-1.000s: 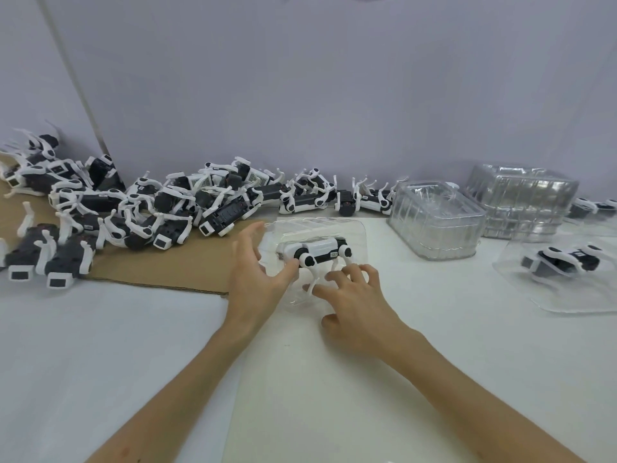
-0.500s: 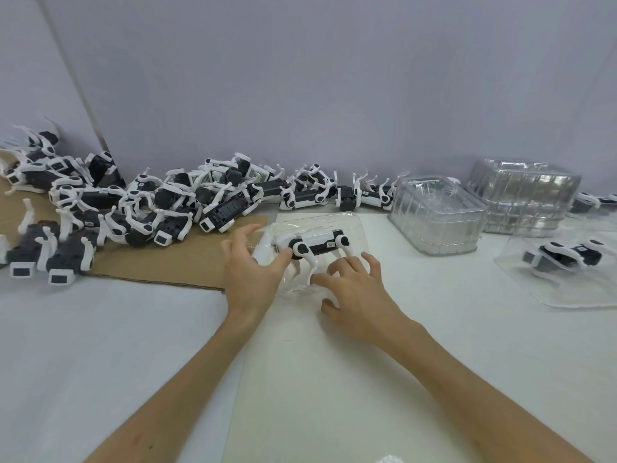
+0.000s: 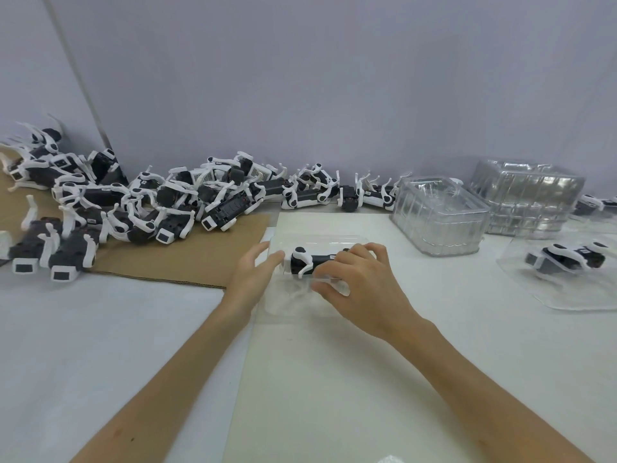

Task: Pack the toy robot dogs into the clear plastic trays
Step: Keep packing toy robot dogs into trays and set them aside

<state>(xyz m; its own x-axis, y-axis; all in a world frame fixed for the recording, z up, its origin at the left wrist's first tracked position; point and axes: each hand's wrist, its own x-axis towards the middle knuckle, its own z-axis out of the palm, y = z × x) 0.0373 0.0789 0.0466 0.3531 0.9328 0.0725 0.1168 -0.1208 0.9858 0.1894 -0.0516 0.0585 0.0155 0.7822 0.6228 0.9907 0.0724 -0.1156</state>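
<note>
Right hand [image 3: 360, 289] now curls round the toy dog [image 3: 310, 260] under its palm, which has rolled dark side up in the clear tray [image 3: 320, 238], while the left hand [image 3: 253, 279] just beside presses straight fingers on the tray's edge, so this dog looks nearly seated.

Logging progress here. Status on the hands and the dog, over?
Left hand open, touching clear tray. Right hand grips toy dog in tray. Nothing blocking.
</note>
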